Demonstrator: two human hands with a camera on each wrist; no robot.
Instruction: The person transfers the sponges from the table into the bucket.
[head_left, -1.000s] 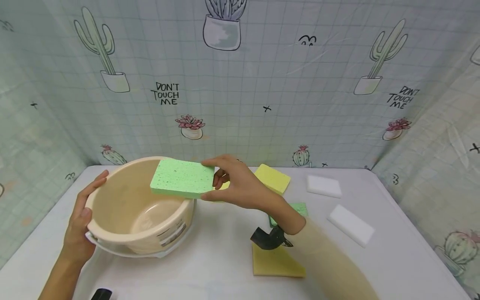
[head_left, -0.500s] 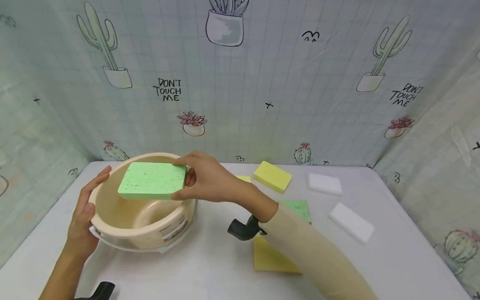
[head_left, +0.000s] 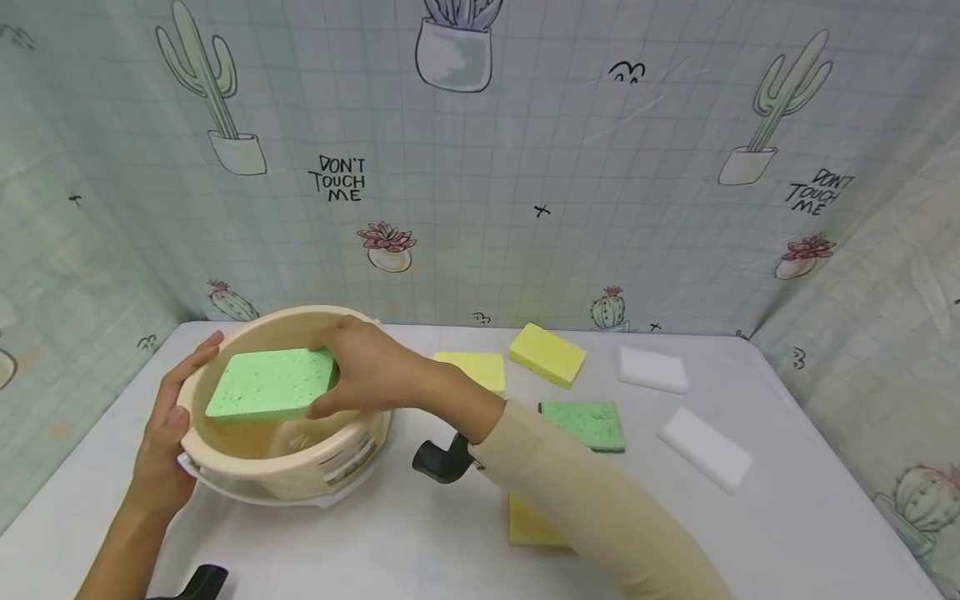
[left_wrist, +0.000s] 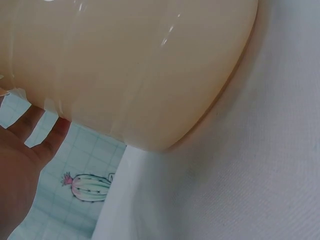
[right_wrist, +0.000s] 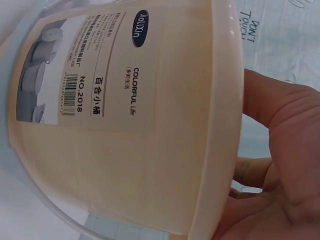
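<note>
My right hand point(head_left: 375, 367) pinches a green sponge point(head_left: 272, 385) by its right end, the thumb in front and fingers behind. The sponge is inside the mouth of the cream plastic bucket point(head_left: 300, 467), below its far rim. The bucket hides the sponge in the right wrist view, where the hand point(right_wrist: 285, 145) shows beyond the rim. On the bucket's left side rests my left hand point(head_left: 161, 442), its fingers fairly straight along the outside near the rim. Two fingers touch the wall in the left wrist view, beside the bucket point(left_wrist: 135, 65).
Two yellow sponges point(head_left: 547, 354) lie at the back of the white table point(head_left: 435, 550), and another yellow one point(head_left: 534, 525) is partly under the right sleeve. A green sponge point(head_left: 585, 425) and two white sponges point(head_left: 651, 370) lie to the right. A patterned curtain point(head_left: 480, 167) stands behind.
My right hand has carried the green sponge leftward and down, from above the bucket's right rim into its mouth. The left hand keeps its place on the bucket.
</note>
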